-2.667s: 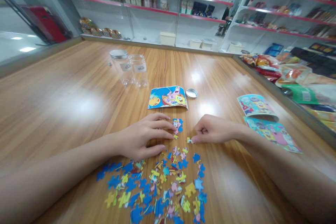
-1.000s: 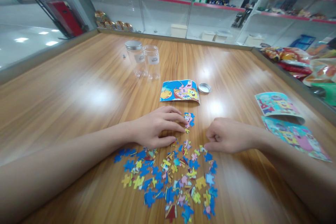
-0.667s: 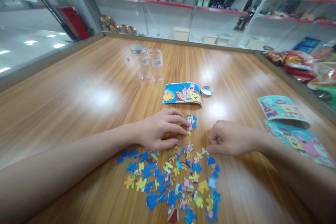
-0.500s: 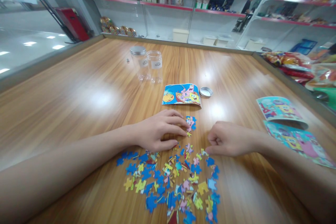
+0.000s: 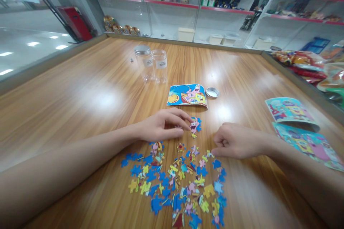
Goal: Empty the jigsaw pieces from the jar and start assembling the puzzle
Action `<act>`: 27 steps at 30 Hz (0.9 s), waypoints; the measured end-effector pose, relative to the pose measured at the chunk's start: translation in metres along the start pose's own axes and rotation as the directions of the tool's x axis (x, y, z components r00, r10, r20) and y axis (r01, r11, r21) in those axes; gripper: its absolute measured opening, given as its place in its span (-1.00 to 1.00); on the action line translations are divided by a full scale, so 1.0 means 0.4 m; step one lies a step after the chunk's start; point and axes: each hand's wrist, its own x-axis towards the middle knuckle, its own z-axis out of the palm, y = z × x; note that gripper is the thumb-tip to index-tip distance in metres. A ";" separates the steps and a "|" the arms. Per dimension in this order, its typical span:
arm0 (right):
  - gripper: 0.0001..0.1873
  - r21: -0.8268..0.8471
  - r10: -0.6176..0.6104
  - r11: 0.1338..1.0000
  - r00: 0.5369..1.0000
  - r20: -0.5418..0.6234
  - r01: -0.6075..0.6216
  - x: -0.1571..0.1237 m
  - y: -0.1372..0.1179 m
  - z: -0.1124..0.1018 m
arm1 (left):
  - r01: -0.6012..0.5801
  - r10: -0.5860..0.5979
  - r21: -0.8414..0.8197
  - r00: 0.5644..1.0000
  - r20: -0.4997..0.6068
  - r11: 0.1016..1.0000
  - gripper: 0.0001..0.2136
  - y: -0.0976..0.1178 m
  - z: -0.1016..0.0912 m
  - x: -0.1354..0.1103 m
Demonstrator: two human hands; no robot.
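Note:
My left hand (image 5: pixel 166 125) is open, its fingers apart and stretched to the right. Its fingertips touch the left edge of a small joined patch of jigsaw pieces (image 5: pixel 195 125) in pink, blue and yellow. What lies under the palm is hidden. To the right, my right hand (image 5: pixel 235 140) rests on the wood in a loose fist, with no piece showing in it. Its thumb tip is beside a yellow jigsaw piece (image 5: pixel 209 154). Below both hands spread many loose jigsaw pieces (image 5: pixel 177 202), mostly blue, yellow and pink. Above them lies a cartoon picture card (image 5: pixel 187 95).
Two clear jars stand farther back: a lidded jar (image 5: pixel 144 63) and an uncovered jar (image 5: pixel 160 66). A silver lid (image 5: pixel 213 92) lies right of the card. Two more picture cards (image 5: pixel 292 113) overlap at the right. Snack bags (image 5: pixel 303 66) sit beyond the table's right edge.
My left hand has shifted slightly up and away from the loose pieces, uncovering some at the pile's upper left. My right hand keeps its pose.

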 end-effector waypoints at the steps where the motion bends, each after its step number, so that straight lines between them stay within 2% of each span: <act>1: -0.51 -0.003 0.001 1.000 1.000 0.002 -0.001 0.000 0.000 0.000 | 0.052 -0.058 -0.099 0.997 -0.055 0.994 -0.80 -0.007 -0.006 -0.001; 2: -0.51 -0.003 0.006 1.000 1.000 0.007 -0.006 0.000 0.000 0.000 | 0.087 -0.113 -0.195 0.986 -0.123 0.977 -0.80 -0.016 -0.010 -0.002; 5: -0.53 0.011 0.028 1.000 0.999 0.021 -0.029 0.000 -0.002 0.000 | 0.122 -0.229 -0.393 0.944 -0.238 0.912 -0.83 -0.039 -0.014 -0.004; 11: -0.54 0.050 0.037 0.998 0.999 0.025 -0.039 -0.001 -0.007 0.000 | 0.176 -0.448 -0.698 0.864 -0.228 0.694 -0.84 -0.040 -0.006 0.004; 21: -0.51 0.104 0.064 0.993 0.998 0.002 -0.063 -0.002 0.033 0.026 | 0.196 -0.505 -0.734 0.833 -0.225 0.650 -0.80 -0.039 -0.007 0.012; 27: -0.51 0.069 0.077 0.995 0.997 0.022 -0.079 -0.001 0.024 0.023 | 0.192 -0.506 -0.742 0.833 -0.222 0.642 -0.80 -0.041 -0.006 0.014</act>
